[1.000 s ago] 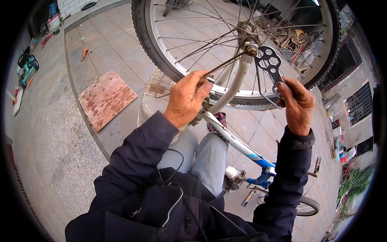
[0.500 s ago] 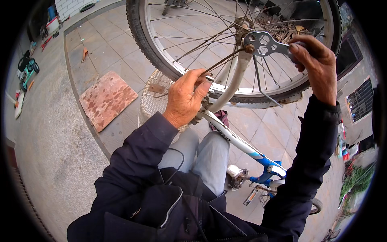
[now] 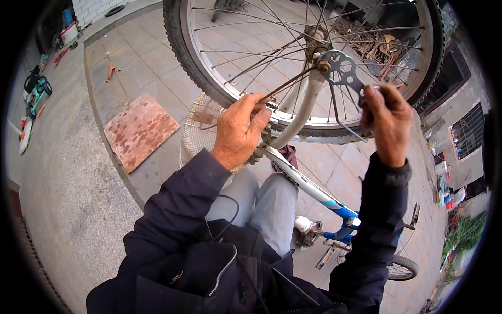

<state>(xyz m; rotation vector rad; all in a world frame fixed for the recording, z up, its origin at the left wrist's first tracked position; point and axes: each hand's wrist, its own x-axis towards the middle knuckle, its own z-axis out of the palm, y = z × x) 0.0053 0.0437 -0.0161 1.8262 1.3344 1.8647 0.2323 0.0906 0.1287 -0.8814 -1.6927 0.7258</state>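
An upturned bicycle's front wheel (image 3: 183,52) stands in front of me. My right hand (image 3: 389,118) grips the end of a flat, multi-hole wrench (image 3: 348,73). Its far end sits around the rusty axle nut (image 3: 324,66), at the tip of the pale fork leg (image 3: 307,107). My left hand (image 3: 238,131) is closed by the rim and brake parts, fingers pinched at the lower end of a thin metal stay rod (image 3: 286,85); the fingertips partly hide what they hold. A second bent metal stay (image 3: 335,107) hangs down from the axle.
Below the fork lies a white mesh basket (image 3: 196,133). The white and blue frame (image 3: 308,186) runs toward the rear wheel (image 3: 402,268) at lower right. A reddish stone slab (image 3: 141,131) rests on the paving to the left. Dry debris (image 3: 384,47) lies behind the wheel.
My right hand has swung the wrench's handle downward and toward me, turning about the axle nut. My left hand stays in nearly the same place.
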